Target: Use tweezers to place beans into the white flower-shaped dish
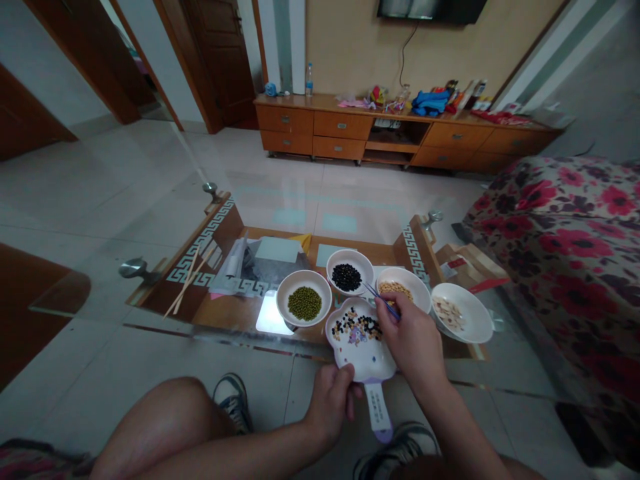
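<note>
My left hand [334,395] grips the near rim of a white flower-shaped plate with a handle [367,365], thumb on top. Black beans and yellow beans lie mixed on its far half. My right hand [413,337] is closed on a pair of blue tweezers [389,307], held over the plate's right side. Their tips point toward the bowl of black beans [347,277]; whether they pinch a bean is too small to tell. Around the plate stand a bowl of green beans [305,303], a bowl of yellow beans [396,290] and a bowl of pale flat pieces [450,313].
The bowls rest on a glass-topped coffee table [240,330]. Wooden chopsticks [187,283] lie crossed at its left. A paper bag [473,267] is beyond the right bowl, near a flowered sofa [565,220]. A low wooden cabinet [340,127] lines the far wall.
</note>
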The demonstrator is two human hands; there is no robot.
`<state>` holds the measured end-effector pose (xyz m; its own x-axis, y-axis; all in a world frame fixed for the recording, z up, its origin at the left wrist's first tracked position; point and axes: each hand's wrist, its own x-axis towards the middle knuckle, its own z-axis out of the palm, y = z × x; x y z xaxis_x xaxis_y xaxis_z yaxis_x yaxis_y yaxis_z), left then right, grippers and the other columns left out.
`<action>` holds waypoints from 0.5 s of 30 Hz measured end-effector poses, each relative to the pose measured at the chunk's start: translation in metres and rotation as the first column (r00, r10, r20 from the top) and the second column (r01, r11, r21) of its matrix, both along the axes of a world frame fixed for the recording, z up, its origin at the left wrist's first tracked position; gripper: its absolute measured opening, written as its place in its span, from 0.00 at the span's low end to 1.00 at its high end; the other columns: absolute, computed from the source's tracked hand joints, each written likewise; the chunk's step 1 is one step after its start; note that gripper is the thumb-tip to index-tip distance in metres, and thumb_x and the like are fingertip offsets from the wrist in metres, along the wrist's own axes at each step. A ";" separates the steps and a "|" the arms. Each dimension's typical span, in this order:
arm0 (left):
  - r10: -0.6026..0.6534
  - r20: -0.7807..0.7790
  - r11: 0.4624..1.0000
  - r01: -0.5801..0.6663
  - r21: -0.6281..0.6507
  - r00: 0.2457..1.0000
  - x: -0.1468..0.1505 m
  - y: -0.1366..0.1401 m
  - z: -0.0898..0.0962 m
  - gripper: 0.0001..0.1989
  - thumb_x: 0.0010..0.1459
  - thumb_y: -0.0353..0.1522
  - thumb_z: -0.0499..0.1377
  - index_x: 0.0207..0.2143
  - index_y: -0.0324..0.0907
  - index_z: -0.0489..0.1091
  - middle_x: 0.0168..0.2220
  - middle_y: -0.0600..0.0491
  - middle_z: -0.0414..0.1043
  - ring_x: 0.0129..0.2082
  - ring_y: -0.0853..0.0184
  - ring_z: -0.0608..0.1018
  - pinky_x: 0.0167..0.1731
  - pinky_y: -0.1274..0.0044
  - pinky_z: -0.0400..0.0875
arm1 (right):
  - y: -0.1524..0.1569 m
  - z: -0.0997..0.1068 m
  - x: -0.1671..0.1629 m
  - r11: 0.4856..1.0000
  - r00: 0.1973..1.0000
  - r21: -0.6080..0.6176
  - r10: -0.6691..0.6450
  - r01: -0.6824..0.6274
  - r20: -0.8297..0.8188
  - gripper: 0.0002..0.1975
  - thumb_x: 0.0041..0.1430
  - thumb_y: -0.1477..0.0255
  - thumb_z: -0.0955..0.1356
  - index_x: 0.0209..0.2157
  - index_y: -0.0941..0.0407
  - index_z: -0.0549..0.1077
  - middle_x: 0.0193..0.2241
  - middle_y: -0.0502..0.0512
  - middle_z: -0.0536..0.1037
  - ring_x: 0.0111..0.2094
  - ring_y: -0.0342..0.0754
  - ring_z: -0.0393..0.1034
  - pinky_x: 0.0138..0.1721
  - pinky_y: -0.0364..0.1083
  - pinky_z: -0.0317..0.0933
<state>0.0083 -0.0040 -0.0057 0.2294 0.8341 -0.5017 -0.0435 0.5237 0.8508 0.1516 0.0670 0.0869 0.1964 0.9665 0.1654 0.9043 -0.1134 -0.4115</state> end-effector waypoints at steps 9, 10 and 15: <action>-0.010 -0.023 1.000 0.011 0.015 1.000 -0.001 0.000 0.002 0.32 0.55 0.56 0.46 0.16 0.40 0.67 0.10 0.55 0.57 0.11 0.72 0.60 0.18 0.78 0.54 | -0.023 0.007 0.030 0.983 0.994 -0.183 0.037 -0.018 0.100 0.13 0.60 0.60 0.62 0.32 0.53 0.73 0.24 0.53 0.78 0.26 0.48 0.73 0.26 0.43 0.54; -0.011 -0.023 1.000 0.011 0.015 1.000 -0.001 0.000 0.003 0.32 0.55 0.56 0.46 0.16 0.41 0.67 0.10 0.55 0.58 0.11 0.72 0.60 0.17 0.78 0.53 | -0.025 0.008 0.032 0.977 0.992 -0.212 0.049 -0.023 0.118 0.13 0.59 0.60 0.63 0.32 0.53 0.72 0.24 0.52 0.78 0.26 0.48 0.73 0.26 0.42 0.53; -0.002 -0.018 1.000 0.002 0.005 1.000 -0.001 0.001 0.004 0.32 0.54 0.57 0.47 0.16 0.40 0.67 0.11 0.55 0.59 0.11 0.73 0.61 0.17 0.78 0.53 | -0.031 0.012 0.039 0.950 0.977 -0.306 0.119 -0.061 0.178 0.10 0.57 0.62 0.64 0.30 0.52 0.72 0.26 0.50 0.79 0.28 0.48 0.74 0.25 0.42 0.51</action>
